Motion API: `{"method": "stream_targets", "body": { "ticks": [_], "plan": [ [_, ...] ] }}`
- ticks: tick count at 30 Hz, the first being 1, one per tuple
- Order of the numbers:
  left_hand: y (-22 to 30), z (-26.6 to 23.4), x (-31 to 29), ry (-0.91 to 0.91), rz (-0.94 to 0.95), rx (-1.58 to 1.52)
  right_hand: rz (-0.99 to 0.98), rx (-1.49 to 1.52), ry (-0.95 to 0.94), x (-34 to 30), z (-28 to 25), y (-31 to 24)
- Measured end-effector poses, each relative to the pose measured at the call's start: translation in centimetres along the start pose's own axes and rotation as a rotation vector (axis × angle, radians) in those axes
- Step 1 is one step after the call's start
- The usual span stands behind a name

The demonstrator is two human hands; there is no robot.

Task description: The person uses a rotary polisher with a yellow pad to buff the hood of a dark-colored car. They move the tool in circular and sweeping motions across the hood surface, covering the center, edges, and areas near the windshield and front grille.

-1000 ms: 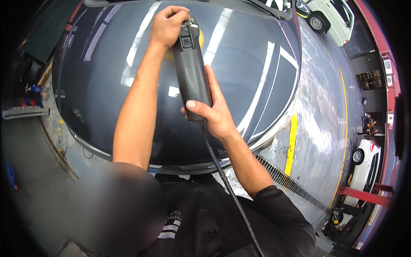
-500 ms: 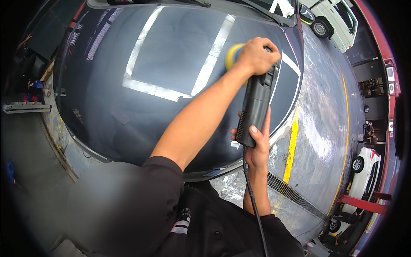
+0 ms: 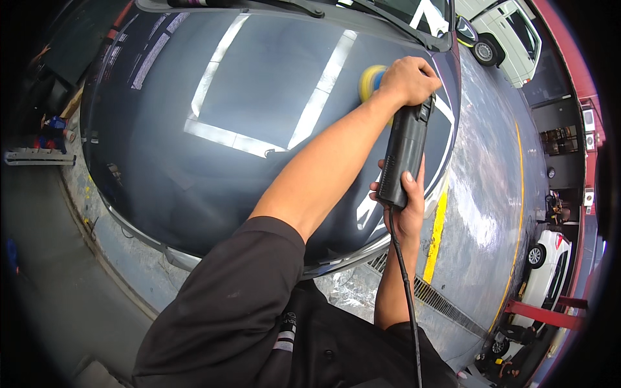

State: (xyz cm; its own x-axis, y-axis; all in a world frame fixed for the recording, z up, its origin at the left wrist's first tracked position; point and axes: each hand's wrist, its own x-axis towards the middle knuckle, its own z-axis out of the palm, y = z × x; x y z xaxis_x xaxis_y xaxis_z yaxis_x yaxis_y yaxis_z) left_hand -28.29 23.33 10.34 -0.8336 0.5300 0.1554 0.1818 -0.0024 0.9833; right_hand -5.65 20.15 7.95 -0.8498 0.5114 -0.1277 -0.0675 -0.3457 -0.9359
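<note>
A black corded polisher (image 3: 404,152) lies across the right side of a dark, glossy car hood (image 3: 162,136). Its round yellow foam pad (image 3: 367,84), with a bit of blue behind it, is against the paint; part of it is hidden by my hand. My left hand (image 3: 409,81) reaches across from the left and is closed over the polisher's front end. The rear of the body rests in my right hand (image 3: 413,200), palm up, with the thumb along one side and fingertips showing on the other. A black cord (image 3: 405,278) runs from the rear down past my right forearm.
Wiper arms (image 3: 291,6) and a side mirror (image 3: 466,31) border the hood's far side. To the right, the floor has a yellow line (image 3: 436,239) and a drain grate (image 3: 446,307). A white vehicle (image 3: 511,39) and a white car (image 3: 543,271) stand farther right.
Both hands and the polisher have shifted to the right over the hood, toward its right edge. My left upper arm has swung right with them.
</note>
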Motion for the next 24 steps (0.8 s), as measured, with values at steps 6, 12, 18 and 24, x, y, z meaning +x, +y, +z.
{"method": "stream_targets", "body": {
  "ticks": [6,12,18,24],
  "plan": [
    [-1.5,-7.7,1.2,0.146,0.04,-0.041,0.055,-0.078,-0.122,2.4,4.6,0.7],
    [-3.6,-17.8,1.3,0.297,0.135,-0.071,0.12,-0.059,-0.293,4.3,10.7,2.4],
    [-4.5,-26.4,0.3,0.376,0.099,-0.067,0.178,-0.049,-0.421,6.3,15.8,3.8],
    [-5.7,-33.0,1.2,0.464,0.146,-0.108,0.174,-0.07,-0.493,9.6,20.0,5.5]
  ]
}}
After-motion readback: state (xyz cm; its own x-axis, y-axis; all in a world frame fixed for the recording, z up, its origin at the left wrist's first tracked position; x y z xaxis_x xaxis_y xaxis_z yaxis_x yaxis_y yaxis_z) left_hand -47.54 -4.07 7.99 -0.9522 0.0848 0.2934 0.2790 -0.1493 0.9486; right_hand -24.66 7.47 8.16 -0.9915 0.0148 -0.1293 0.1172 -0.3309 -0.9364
